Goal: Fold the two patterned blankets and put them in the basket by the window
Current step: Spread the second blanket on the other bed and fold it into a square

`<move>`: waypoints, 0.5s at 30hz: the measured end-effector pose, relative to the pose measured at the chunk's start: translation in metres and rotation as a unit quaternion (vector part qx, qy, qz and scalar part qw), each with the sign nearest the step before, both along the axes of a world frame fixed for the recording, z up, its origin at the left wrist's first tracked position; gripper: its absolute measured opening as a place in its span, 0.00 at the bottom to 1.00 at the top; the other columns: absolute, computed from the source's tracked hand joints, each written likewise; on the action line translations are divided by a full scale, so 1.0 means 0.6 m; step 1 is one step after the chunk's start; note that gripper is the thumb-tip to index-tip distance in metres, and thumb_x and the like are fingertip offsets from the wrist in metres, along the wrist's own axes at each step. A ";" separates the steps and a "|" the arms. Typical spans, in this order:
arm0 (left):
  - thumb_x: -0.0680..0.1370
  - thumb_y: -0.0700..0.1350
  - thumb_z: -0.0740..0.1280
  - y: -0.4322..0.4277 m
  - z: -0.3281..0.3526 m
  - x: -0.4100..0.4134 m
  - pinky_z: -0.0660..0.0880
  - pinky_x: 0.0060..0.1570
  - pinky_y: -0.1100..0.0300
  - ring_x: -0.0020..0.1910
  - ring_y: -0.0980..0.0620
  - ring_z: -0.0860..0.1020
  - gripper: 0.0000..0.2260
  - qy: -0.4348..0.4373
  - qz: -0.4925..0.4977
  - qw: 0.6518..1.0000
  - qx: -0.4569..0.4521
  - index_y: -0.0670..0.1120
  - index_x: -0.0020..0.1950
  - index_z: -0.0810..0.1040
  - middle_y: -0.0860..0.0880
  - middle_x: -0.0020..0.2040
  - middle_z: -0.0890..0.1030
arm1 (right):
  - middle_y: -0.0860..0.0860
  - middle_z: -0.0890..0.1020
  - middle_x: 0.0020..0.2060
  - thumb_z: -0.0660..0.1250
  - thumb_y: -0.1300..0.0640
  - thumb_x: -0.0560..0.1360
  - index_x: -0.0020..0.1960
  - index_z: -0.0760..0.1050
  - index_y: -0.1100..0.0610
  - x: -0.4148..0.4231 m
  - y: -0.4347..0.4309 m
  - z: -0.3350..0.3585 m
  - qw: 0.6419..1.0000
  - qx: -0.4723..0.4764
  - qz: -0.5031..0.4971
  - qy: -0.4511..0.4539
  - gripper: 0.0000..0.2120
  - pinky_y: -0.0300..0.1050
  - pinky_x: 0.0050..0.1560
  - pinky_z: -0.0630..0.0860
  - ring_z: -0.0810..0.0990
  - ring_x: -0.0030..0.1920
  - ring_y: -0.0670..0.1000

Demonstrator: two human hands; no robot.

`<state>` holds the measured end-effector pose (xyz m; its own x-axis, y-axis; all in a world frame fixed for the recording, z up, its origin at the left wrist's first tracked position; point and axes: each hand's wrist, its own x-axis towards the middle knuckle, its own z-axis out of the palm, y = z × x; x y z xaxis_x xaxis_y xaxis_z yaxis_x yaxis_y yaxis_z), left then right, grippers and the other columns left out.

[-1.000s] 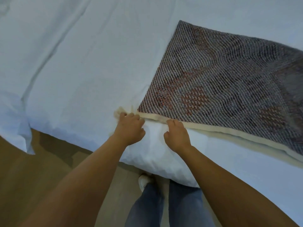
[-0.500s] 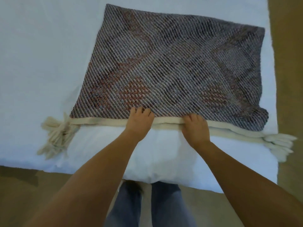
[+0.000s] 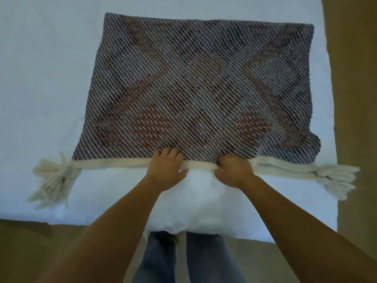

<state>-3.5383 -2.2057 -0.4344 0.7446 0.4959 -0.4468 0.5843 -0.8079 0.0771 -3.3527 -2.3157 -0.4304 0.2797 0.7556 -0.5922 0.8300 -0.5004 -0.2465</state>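
Near the front edge of the bed (image 3: pixel 40 78) the folded patterned blanket (image 3: pixel 193 88) lies flat, its cream hem toward me. My left hand (image 3: pixel 166 170) and right hand (image 3: pixel 234 171) each grip that hem, side by side at its middle; tassels (image 3: pixel 51 180) trail from both ends.

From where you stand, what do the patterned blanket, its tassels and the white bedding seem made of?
Patterned blanket: chunky woven yarn, perhaps wool or cotton, matte; diagonal ribs show.
Tassels: thick cream yarn, loose strands visible.
White bedding: smooth thin cloth, probably cotton; drapes softly.
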 end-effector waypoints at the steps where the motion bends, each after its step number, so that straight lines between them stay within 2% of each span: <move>1: 0.76 0.60 0.55 -0.001 0.004 0.011 0.64 0.61 0.48 0.62 0.46 0.69 0.22 -0.015 -0.001 1.000 0.006 0.46 0.61 0.70 0.47 0.64 0.71 | 0.55 0.78 0.40 0.62 0.50 0.73 0.39 0.71 0.56 0.003 -0.004 0.000 0.999 0.022 -0.038 0.030 0.10 0.43 0.38 0.68 0.75 0.40 0.55; 3: 0.76 0.61 0.54 -0.006 0.009 0.048 0.65 0.59 0.50 0.59 0.46 0.70 0.22 -0.043 -0.017 0.999 0.009 0.46 0.60 0.71 0.47 0.61 0.73 | 0.53 0.74 0.37 0.63 0.53 0.72 0.36 0.69 0.57 0.023 -0.019 0.005 0.981 0.107 -0.153 0.052 0.10 0.43 0.36 0.64 0.72 0.38 0.54; 5: 0.77 0.58 0.54 -0.014 0.015 0.099 0.63 0.61 0.51 0.61 0.46 0.70 0.21 -0.067 -0.039 0.997 -0.005 0.46 0.62 0.69 0.47 0.63 0.72 | 0.54 0.72 0.38 0.65 0.58 0.70 0.38 0.70 0.59 0.063 -0.046 0.012 0.949 0.209 -0.236 -0.012 0.06 0.43 0.37 0.64 0.70 0.40 0.54; 7: 0.78 0.57 0.55 -0.028 0.019 0.158 0.62 0.62 0.51 0.62 0.46 0.68 0.21 -0.084 -0.070 0.994 -0.017 0.46 0.64 0.68 0.46 0.64 0.71 | 0.59 0.74 0.42 0.66 0.64 0.68 0.42 0.73 0.64 0.107 -0.080 0.015 0.931 0.245 -0.257 -0.082 0.05 0.46 0.40 0.67 0.71 0.44 0.58; 10: 0.77 0.57 0.57 -0.068 0.027 0.248 0.61 0.63 0.50 0.64 0.44 0.67 0.22 -0.098 -0.141 0.985 -0.028 0.45 0.66 0.66 0.45 0.67 0.68 | 0.63 0.76 0.44 0.69 0.65 0.63 0.47 0.74 0.67 0.157 -0.134 0.012 0.962 0.175 -0.186 -0.098 0.13 0.54 0.45 0.72 0.74 0.46 0.63; 12: 0.76 0.56 0.60 -0.102 0.026 0.294 0.62 0.61 0.49 0.63 0.44 0.67 0.23 -0.099 -0.184 0.977 -0.029 0.45 0.66 0.65 0.45 0.67 0.67 | 0.63 0.77 0.43 0.71 0.63 0.62 0.46 0.75 0.65 0.165 -0.155 0.004 0.980 0.119 -0.115 -0.112 0.14 0.54 0.42 0.73 0.75 0.44 0.62; 15: 0.74 0.54 0.63 -0.141 0.017 0.345 0.65 0.59 0.49 0.61 0.44 0.67 0.23 -0.072 -0.192 0.979 -0.012 0.46 0.65 0.64 0.44 0.66 0.66 | 0.61 0.79 0.36 0.75 0.65 0.58 0.39 0.76 0.64 0.185 -0.160 0.001 0.978 0.129 -0.107 -0.127 0.11 0.49 0.32 0.74 0.78 0.35 0.61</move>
